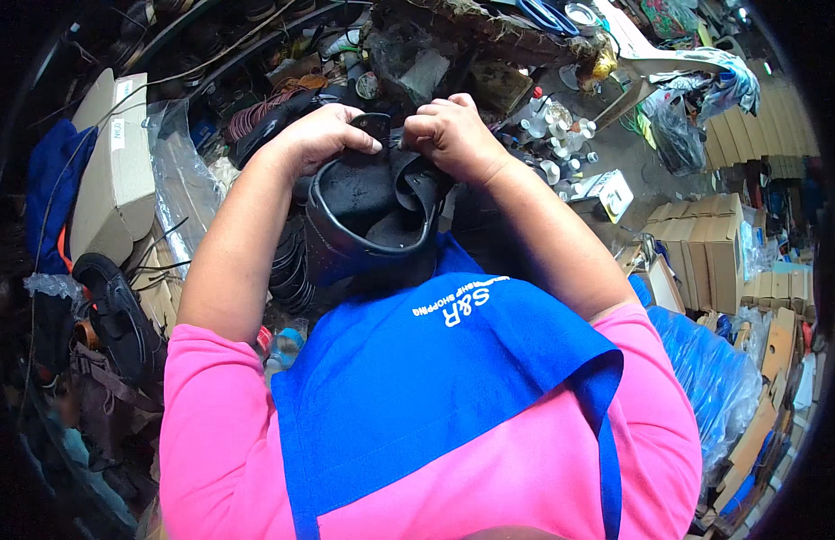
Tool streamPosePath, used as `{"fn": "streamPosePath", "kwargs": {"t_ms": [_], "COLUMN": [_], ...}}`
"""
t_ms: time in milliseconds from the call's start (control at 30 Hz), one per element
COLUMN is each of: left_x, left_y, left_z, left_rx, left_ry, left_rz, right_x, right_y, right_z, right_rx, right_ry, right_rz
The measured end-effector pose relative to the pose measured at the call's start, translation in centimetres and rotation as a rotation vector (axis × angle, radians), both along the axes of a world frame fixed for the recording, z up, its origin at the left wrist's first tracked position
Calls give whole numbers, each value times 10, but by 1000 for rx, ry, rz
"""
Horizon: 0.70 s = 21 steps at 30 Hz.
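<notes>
Before my chest stands a black, round, open-topped thing (323, 236) with a smooth rim and rows of small dots on its side. I cannot tell if it is a tub or part of a boot. Curled black strips (410, 202) show inside it. Over its far edge, my left hand (332, 139) pinches a flat black piece (374, 126) with a rounded end between thumb and fingers. Close beside it, my right hand (453, 135) is closed, fingertips pressed together at the black material; what they grip is hidden.
A black sandal (119, 310) and a tan cardboard box (121, 180) lie at the left. Several small bottles (557, 135) stand beyond my right forearm. Stacked cardboard (701, 247) and blue plastic-wrapped goods (701, 360) crowd the right side.
</notes>
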<state>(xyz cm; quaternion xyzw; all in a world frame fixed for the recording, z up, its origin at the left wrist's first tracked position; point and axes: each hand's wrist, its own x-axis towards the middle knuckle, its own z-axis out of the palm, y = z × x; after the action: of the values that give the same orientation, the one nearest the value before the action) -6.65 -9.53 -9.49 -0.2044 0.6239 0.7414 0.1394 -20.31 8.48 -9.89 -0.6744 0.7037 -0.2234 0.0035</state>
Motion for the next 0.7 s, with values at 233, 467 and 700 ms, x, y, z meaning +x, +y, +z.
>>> {"fn": "streamPosePath", "kwargs": {"t_ms": [233, 467, 700], "left_x": [-3, -5, -7], "left_y": [2, 2, 3], "left_z": [0, -5, -6], "left_rx": [-181, -240, -286], "left_ry": [-13, -15, 27], "left_rz": [14, -10, -33], "right_x": [6, 10, 4], "right_y": [-5, -11, -7], "right_z": [26, 38, 12], "right_rx": [226, 389, 224], "right_ry": [-152, -257, -208], "right_rz": [-32, -140, -93]}}
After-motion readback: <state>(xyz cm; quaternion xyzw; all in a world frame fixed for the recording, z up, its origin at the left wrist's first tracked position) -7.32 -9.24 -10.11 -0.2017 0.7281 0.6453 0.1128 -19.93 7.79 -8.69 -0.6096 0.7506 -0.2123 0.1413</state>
